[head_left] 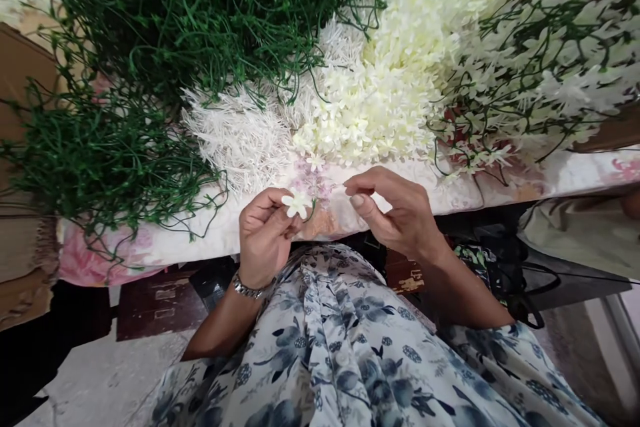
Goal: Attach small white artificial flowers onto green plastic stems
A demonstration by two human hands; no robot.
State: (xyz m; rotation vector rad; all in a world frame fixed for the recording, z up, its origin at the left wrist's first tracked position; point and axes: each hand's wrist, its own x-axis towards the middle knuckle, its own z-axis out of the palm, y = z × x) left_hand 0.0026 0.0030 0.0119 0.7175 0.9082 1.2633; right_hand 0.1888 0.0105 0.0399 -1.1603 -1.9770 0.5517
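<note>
In front of the cream petal pile (pixel 380 107), near the desk (pixel 550 177) edge, the left hand (pixel 265 233) has its grip pinching a white flower (pixel 297 205). Also before the pile, the right hand (pixel 400 213) holds thumb and index fingertip close together; whether its grip retains anything cannot be told. White sprigs (pixel 245 137) lie left of the pile

I count two hands (pixel 263 237) (pixel 403 213), one wristband (pixel 247 289), one held flower (pixel 296 205); the tangled green stems (pixel 210 27) seem uncountable.
</note>
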